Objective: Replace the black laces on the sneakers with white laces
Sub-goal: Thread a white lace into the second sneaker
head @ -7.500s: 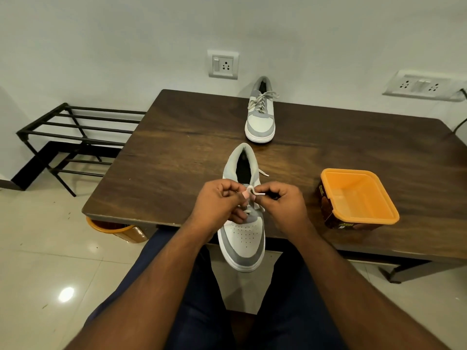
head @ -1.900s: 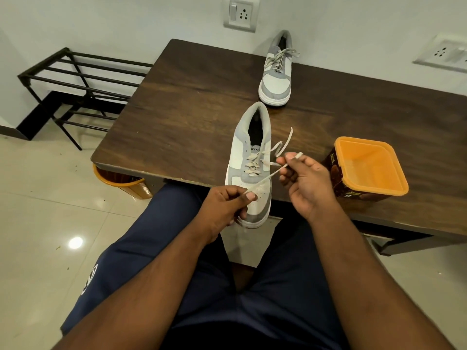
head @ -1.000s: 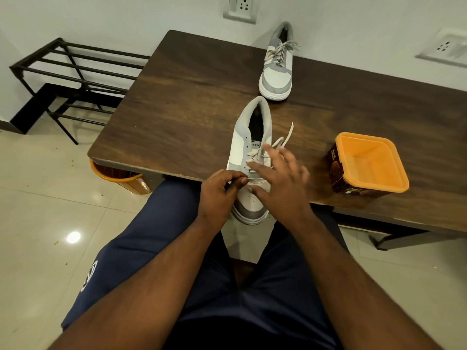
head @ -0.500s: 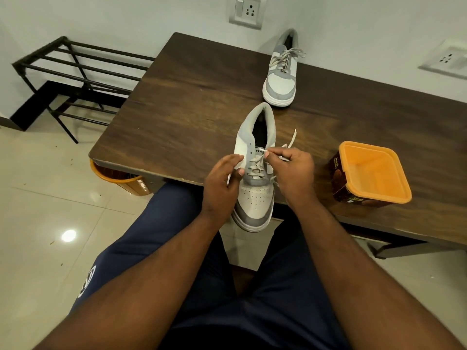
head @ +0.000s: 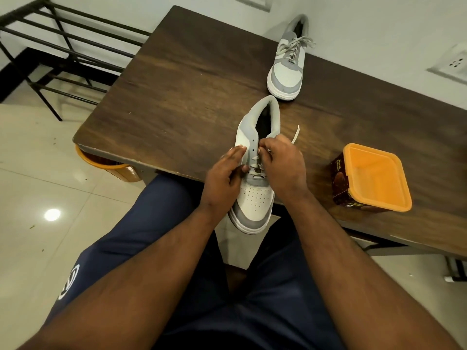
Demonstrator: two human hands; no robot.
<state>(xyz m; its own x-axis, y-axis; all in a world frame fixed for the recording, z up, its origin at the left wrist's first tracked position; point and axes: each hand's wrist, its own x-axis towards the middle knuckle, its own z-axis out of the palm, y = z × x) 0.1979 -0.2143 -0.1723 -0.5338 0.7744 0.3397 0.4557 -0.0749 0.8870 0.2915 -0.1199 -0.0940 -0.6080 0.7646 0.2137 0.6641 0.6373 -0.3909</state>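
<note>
Moved up the eyelet rows since half a second back: right hand now bunched at the upper eyelets of the near sneaker, fingers pinched shut on the white lace, loose tip poking out past the knuckles toward the tub. Left hand shifted only slightly, curled against the shoe's left flank, fingertips pressed on the eyelet panel, thumb near the lower crossings; steadying, not pinching any lace as far as can be seen. Shoe lying half on the table, toe hanging over the near edge above the lap. Lower rows already crossed in white; top holes on the left side open and bare. Far sneaker at the back of the table, laced in pale cord and tied. No black lace in sight. Probably feeding one of the last eyelets, so lacing nearly finished, knot yet to come. Exact hole being threaded hidden under the right fingers.
</note>
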